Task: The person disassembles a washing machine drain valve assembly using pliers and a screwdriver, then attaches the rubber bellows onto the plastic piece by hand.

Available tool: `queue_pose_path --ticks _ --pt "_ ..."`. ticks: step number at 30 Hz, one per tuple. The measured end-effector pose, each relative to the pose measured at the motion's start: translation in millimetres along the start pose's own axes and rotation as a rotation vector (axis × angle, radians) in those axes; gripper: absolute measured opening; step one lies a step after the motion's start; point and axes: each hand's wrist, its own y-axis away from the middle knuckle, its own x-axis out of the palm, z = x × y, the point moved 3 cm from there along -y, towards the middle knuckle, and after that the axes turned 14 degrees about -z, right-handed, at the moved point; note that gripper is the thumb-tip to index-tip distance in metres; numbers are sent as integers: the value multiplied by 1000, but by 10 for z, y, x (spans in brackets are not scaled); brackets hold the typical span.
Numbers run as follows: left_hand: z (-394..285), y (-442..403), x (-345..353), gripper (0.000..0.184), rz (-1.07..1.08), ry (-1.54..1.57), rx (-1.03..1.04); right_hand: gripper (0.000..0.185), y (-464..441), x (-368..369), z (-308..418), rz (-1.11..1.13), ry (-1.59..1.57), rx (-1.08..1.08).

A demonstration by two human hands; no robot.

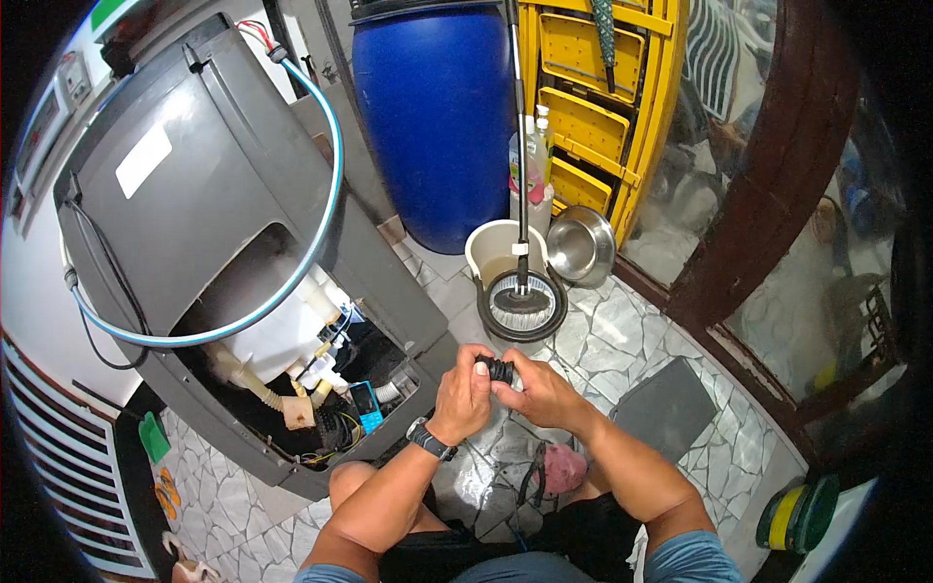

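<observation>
Both hands meet in front of me, over the tiled floor. My left hand (461, 394), with a watch on its wrist, is closed around one side of a black ribbed rubber piece (499, 368). From the other side my right hand (540, 391) grips the same piece, its thumb pressed near the lower end. Fingers cover much of the piece, so its full shape is hidden. To the left of my hands stands a large grey machine (292, 204) with an opening. Inside it show a white tank (282, 328), a corrugated hose (255, 381), wires and a small blue-framed device (366, 406).
A blue-white hose (335, 185) arcs over the machine. Ahead are a blue barrel (432, 117), a mop bucket (476, 255), a steel bowl (581, 245) and a yellow folding frame (593, 126). A grey panel (666, 413) and pink cloth item (565, 468) lie on the floor.
</observation>
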Motion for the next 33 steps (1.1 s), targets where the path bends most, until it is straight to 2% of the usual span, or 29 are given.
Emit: queue_pose_path --ticks 3,5,7,8,11,13,16,17,19,22,24,26,30,32,33 --pt "-46 5 36 31 -65 117 -29 38 12 8 -4 -71 72 -107" --pt "24 -30 33 30 -71 85 -39 40 27 20 38 -111 111 -167" --pt "68 -18 35 30 -70 51 -48 42 48 20 119 -190 327 -239" --pt "80 -1 40 30 -74 24 -55 42 45 14 117 -193 327 -236" --pt "-10 -2 9 32 -69 6 -75 42 -9 -25 111 -175 357 -278" --pt "-32 -30 -33 33 -58 14 -86 46 -62 -65 106 -53 165 -267" --pt "34 -99 -91 38 -46 237 -98 54 -37 -141 270 -9 11 -191" --pt "49 -97 -116 38 -47 231 -98 54 -49 -147 248 -9 5 -193" --pt "34 -124 -136 36 35 224 -119 59 -62 -159 207 52 152 -361" --pt "74 -107 -88 32 52 300 -165 58 -10 -100 187 57 177 -268" --pt "91 -75 -72 31 48 352 -203 57 5 -80 164 44 188 -288" --pt "46 -93 -93 29 46 251 -77 56 8 -48 139 30 201 -316" --pt "17 -118 -118 29 92 176 -87 57 20 -26 124 22 199 -330" --pt "73 -148 -71 28 83 216 16 56 6 -47 143 34 197 -320" --pt "72 -136 -70 28 84 215 4 57 -22 -64 153 65 198 -298"
